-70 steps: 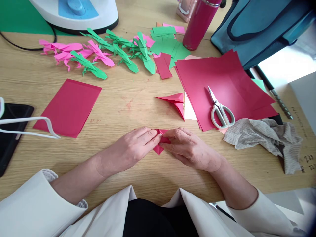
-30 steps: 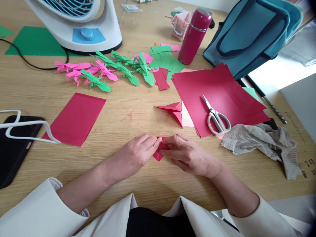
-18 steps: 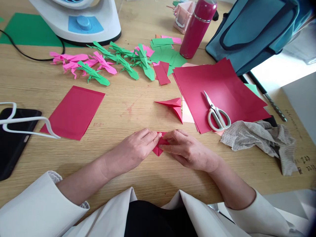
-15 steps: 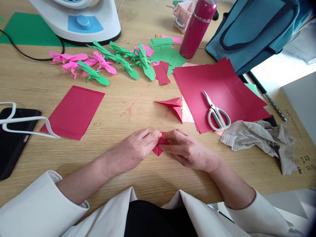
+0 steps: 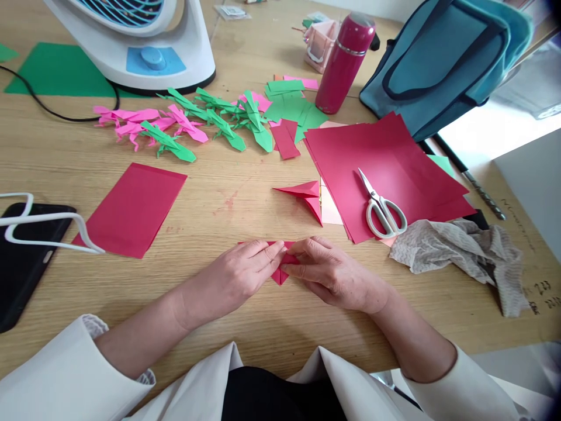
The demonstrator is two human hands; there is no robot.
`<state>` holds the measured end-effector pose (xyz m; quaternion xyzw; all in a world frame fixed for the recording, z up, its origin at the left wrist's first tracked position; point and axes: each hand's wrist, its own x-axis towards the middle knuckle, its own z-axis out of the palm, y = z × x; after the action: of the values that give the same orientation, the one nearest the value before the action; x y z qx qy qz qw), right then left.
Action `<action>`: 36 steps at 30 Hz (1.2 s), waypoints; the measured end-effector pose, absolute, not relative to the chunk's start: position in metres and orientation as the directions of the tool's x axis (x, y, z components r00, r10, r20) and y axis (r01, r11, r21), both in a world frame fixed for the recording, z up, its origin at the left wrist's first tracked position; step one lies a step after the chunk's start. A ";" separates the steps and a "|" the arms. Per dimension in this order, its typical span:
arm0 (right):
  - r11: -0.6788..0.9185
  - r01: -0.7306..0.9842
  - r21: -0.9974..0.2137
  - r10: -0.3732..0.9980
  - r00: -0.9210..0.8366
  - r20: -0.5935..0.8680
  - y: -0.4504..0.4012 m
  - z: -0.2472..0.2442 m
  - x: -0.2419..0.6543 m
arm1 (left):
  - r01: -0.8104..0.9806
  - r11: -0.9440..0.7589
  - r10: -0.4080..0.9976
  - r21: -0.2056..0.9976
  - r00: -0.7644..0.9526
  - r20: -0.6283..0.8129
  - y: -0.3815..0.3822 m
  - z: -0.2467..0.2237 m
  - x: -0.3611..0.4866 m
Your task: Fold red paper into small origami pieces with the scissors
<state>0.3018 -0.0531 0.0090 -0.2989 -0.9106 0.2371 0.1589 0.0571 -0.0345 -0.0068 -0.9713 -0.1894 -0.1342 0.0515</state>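
Note:
A small piece of folded red paper (image 5: 280,276) lies on the wooden table close to my body, mostly covered by my fingers. My left hand (image 5: 236,272) presses on it from the left, fingers held together with the tips near its middle. From the right, my right hand (image 5: 335,275) pinches the paper between thumb and bent fingers. The paper's pointed end faces me, with a crease down its middle. Just beyond my hands rests another folded red paper piece (image 5: 309,190) with two long points.
Red sheets (image 5: 333,152) lie to the right with white-handled scissors (image 5: 381,207) on top. A crumpled cloth (image 5: 438,245) is beside them. More red paper (image 5: 135,210) and a phone (image 5: 30,257) are left. Green folded figures (image 5: 225,128), a fan (image 5: 149,52), a bottle (image 5: 344,64) and a blue bag (image 5: 433,70) stand behind.
The whole view has shifted, so the table things sit slightly lower in it. A red paper edge now shows beyond my left hand. Both hands keep nearly the same hold.

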 end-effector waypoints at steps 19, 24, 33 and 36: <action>0.726 0.467 -0.505 0.638 -0.731 0.240 -0.052 0.006 0.308 | 0.387 -0.916 0.342 -0.106 0.892 0.295 -0.036 -0.005 0.059; 0.713 0.468 -0.522 0.648 -0.724 0.237 -0.052 0.007 0.308 | 0.396 -0.911 0.351 -0.113 0.890 0.292 -0.037 -0.004 0.059; 0.674 0.489 -0.553 0.676 -0.710 0.196 -0.052 0.006 0.307 | 0.397 -0.911 0.350 -0.113 0.887 0.301 -0.036 -0.001 0.062; 0.674 0.480 -0.561 0.675 -0.709 0.205 -0.052 0.006 0.306 | 0.395 -0.912 0.353 -0.106 0.891 0.284 -0.036 -0.001 0.061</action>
<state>0.3058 -0.0521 0.0059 -0.3236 -0.8923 0.2410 0.2023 0.0610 -0.0360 -0.0013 -0.9691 -0.1929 -0.1305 0.0809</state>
